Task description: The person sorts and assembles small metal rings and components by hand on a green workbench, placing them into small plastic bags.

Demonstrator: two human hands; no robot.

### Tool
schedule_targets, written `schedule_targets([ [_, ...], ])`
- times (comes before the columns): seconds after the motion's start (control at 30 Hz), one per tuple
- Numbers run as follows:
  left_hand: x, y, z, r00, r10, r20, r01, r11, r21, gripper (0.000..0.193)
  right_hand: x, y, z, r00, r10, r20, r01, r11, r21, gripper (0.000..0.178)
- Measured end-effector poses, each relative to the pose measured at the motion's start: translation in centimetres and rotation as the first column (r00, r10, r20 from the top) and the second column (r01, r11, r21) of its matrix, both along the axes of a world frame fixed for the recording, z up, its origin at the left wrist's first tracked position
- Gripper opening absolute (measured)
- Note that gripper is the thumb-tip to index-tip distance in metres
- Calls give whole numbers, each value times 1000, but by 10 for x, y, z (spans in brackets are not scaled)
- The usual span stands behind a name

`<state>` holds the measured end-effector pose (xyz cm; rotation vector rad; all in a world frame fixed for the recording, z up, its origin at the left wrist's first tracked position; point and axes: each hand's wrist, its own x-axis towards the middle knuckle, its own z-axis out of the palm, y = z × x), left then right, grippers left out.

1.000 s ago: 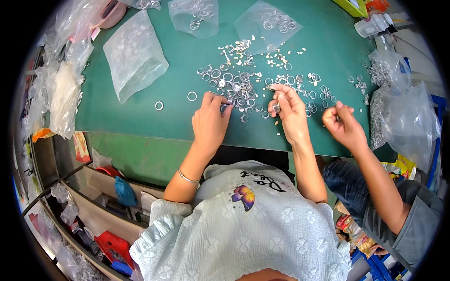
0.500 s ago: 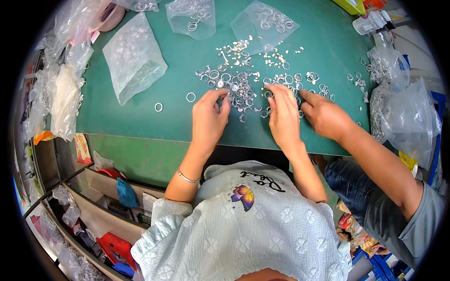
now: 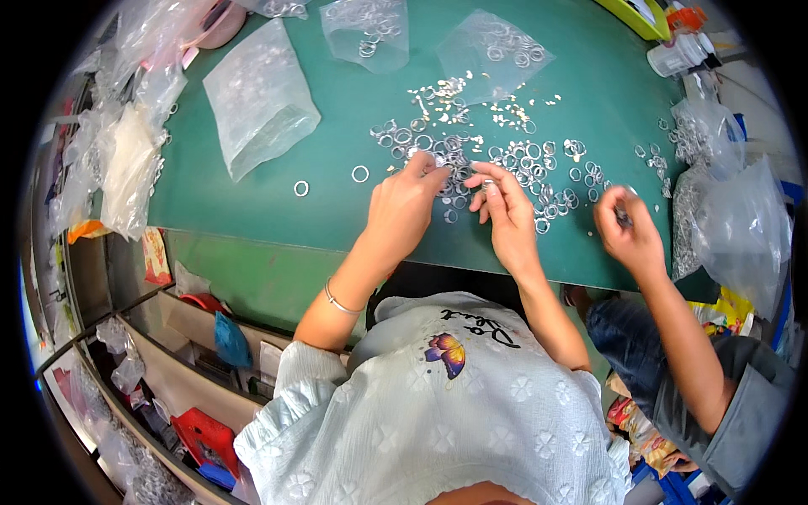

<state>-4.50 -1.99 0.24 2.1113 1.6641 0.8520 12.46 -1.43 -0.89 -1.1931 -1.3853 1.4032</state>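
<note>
Picking through the pile of small metal rings (image 3: 471, 164) on the green tabletop (image 3: 278, 210), the left hand (image 3: 404, 206) pinched one ring while the right hand (image 3: 505, 210) hovered half-curled, seemingly empty, probably needing another ring next.

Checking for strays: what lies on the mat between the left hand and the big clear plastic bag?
In the head view, two loose metal rings lie between the left hand and the clear plastic bag; otherwise bare green mat.
</note>
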Motion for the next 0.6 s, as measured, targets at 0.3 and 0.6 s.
schedule_targets([
  [0.3,9,5,16,979,13,204,-15,1000,5,17,6,-3,-1,995,5,-102,-7,1000,-17,30],
  [0.6,8,9,10,513,423,747,159,808,-567,22,-1,0,3,802,-146,-580,-96,925,-367,30],
])
